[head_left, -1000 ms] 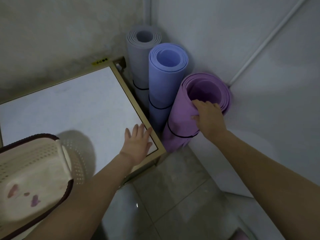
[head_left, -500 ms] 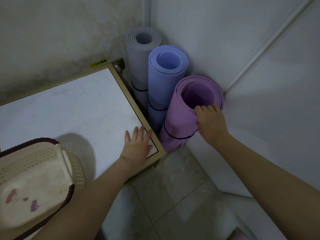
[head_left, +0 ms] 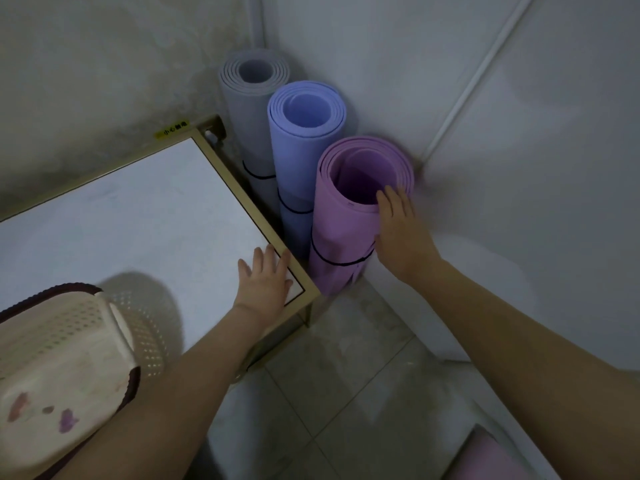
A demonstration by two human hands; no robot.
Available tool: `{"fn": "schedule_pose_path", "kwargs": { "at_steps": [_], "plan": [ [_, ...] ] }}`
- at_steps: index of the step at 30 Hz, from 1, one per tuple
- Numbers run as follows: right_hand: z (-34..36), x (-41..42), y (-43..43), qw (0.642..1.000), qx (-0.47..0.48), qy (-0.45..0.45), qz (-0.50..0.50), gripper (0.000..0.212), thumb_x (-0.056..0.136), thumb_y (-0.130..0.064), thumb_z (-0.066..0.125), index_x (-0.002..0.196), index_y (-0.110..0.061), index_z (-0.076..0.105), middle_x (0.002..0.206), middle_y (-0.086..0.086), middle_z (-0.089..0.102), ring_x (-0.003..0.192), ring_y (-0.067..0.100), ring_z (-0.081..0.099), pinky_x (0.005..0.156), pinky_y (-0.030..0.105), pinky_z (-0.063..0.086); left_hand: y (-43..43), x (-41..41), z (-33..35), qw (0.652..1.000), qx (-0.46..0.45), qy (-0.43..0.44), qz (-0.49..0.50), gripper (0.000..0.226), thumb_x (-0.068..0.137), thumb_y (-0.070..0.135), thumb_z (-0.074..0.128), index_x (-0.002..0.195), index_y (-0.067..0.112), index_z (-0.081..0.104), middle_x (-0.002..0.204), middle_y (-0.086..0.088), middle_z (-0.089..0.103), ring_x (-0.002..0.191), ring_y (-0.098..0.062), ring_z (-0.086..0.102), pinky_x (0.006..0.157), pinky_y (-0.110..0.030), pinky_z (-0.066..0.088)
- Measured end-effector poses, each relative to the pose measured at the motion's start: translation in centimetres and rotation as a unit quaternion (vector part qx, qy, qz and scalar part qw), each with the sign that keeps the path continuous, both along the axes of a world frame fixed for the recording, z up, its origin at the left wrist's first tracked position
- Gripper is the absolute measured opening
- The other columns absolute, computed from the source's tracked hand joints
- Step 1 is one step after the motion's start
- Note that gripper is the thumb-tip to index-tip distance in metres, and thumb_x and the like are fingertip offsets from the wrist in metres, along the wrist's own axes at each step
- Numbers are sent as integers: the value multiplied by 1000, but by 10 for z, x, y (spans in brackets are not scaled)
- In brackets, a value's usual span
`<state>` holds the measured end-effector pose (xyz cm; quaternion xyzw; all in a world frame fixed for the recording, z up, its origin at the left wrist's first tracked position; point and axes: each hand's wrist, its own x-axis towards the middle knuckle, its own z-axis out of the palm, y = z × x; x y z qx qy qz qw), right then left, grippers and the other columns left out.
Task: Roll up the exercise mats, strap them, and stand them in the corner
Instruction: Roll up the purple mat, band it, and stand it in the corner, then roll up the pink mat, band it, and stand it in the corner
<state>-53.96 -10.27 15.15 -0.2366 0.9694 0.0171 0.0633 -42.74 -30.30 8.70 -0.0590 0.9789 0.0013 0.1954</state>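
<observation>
Purple mat (head_left: 341, 233) stands on end just past the table's (head_left: 138, 209) far-right corner, long axis near vertical, open end up, black strap (head_left: 332, 263) around its lower half. Right hand (head_left: 403, 237) lies flat against its upper side, fingers straight, arm reaching forward. Left hand (head_left: 266, 282) rests palm down on that table corner, fingers spread. Blue mat (head_left: 298, 147) and grey mat (head_left: 247, 109) stand upright along the table's right edge. Basket (head_left: 52, 341) sits on the table's near-left part.

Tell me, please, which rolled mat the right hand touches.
The purple mat, nearest the camera; the right hand rests on its rim. The blue mat and grey mat stand untouched.
</observation>
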Motion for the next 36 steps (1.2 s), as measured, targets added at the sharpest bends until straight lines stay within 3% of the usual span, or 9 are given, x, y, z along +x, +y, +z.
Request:
{"fn": "schedule_pose_path", "kwargs": {
  "at_steps": [5, 10, 12, 16, 20, 22, 24, 26, 36],
  "plan": [
    [2, 16, 18, 997, -73, -4, 25, 66, 90, 1, 46, 148, 1, 14, 156, 23, 10, 145, 35, 8, 118, 38, 8, 12, 4, -1, 999, 18, 34, 29, 56, 100, 33, 30, 150, 14, 11, 154, -13, 14, 141, -34, 13, 114, -50, 18],
    [-22, 52, 57, 994, -99, 35, 33, 55, 73, -10, 46, 125, 7, 54, 127, 29, 55, 112, 46, 57, 92, 55, 46, 46, 13, -7, 995, 30, 63, 68, 52, 100, 33, 29, 145, 8, 22, 147, -20, 25, 135, -37, 21, 111, -51, 23],
    [-36, 74, 84, 996, -87, 26, 26, 54, 75, -16, 42, 122, 4, 57, 122, 27, 58, 107, 45, 59, 90, 56, 46, 65, 21, -11, 994, 18, 72, 83, 53, 101, 32, 27, 146, 6, 20, 149, -22, 22, 137, -39, 18, 112, -52, 19],
    [-77, 130, 157, 999, -46, 6, -11, 68, 58, 1, 77, 123, 2, 57, 124, 26, 58, 111, 45, 58, 92, 60, 43, 108, 42, -20, 995, -18, 68, 63, 63, 98, 30, 34, 149, 5, 7, 154, -21, 9, 143, -40, 6, 115, -54, 6],
    [-122, 195, 239, 998, -1, -40, -56, 75, 47, 0, 85, 119, 1, 62, 120, 24, 61, 108, 44, 61, 86, 60, 46, 160, 78, -44, 998, -26, 53, -12, 71, 94, 28, 45, 149, 5, 5, 155, -19, 5, 144, -35, 7, 116, -49, 8],
    [-141, 229, 278, 993, 28, -74, -86, 68, 64, -3, 74, 129, 1, 54, 132, 26, 52, 121, 46, 51, 98, 59, 39, 191, 103, -66, 998, -28, 19, -49, 67, 94, 28, 44, 148, 10, 8, 154, -18, 9, 143, -33, 9, 116, -48, 9],
    [-163, 266, 317, 986, 63, -113, -104, 59, 88, -10, 41, 144, 0, 30, 150, 25, 29, 138, 45, 25, 112, 54, 19, 223, 131, -93, 996, -22, -25, -78, 62, 95, 27, 41, 148, 14, 11, 154, -15, 12, 142, -32, 11, 115, -49, 8],
    [-183, 297, 348, 967, 129, -186, -120, 62, 94, -11, 33, 151, -7, 9, 158, 16, 7, 145, 37, 6, 117, 47, 5, 250, 161, -122, 994, -3, -72, -88, 59, 96, 25, 39, 148, 16, 13, 154, -11, 15, 142, -30, 13, 115, -49, 8],
    [-328, 442, 445, 914, 176, -339, -136, 65, 97, -6, 30, 152, -17, -2, 160, 7, 0, 146, 31, 2, 118, 41, 6, 373, 317, -297, 944, 87, -286, -139, 47, 98, 29, 39, 142, 16, 30, 143, -11, 33, 130, -27, 34, 104, -39, 31]
  ]
}}
